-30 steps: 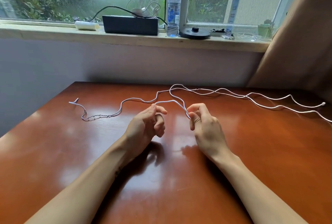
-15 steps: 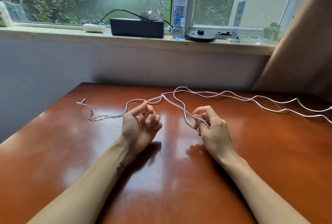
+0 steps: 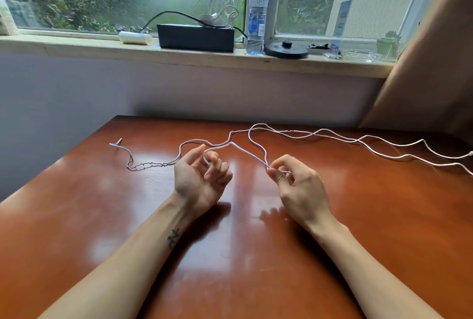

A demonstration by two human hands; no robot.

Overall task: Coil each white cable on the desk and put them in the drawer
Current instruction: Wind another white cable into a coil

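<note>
The thin white cable [image 3: 332,137] trails across the desk [image 3: 256,254] from mid-left to the right edge, looking light and limp, pinched by the left hand [image 3: 199,178] and right hand [image 3: 297,183] mid-frame.

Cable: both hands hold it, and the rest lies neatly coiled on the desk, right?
Not coiled. Both the left hand and right hand hold the cable, but the rest trails loose and wavy across the desk, as the head view shows.
</note>
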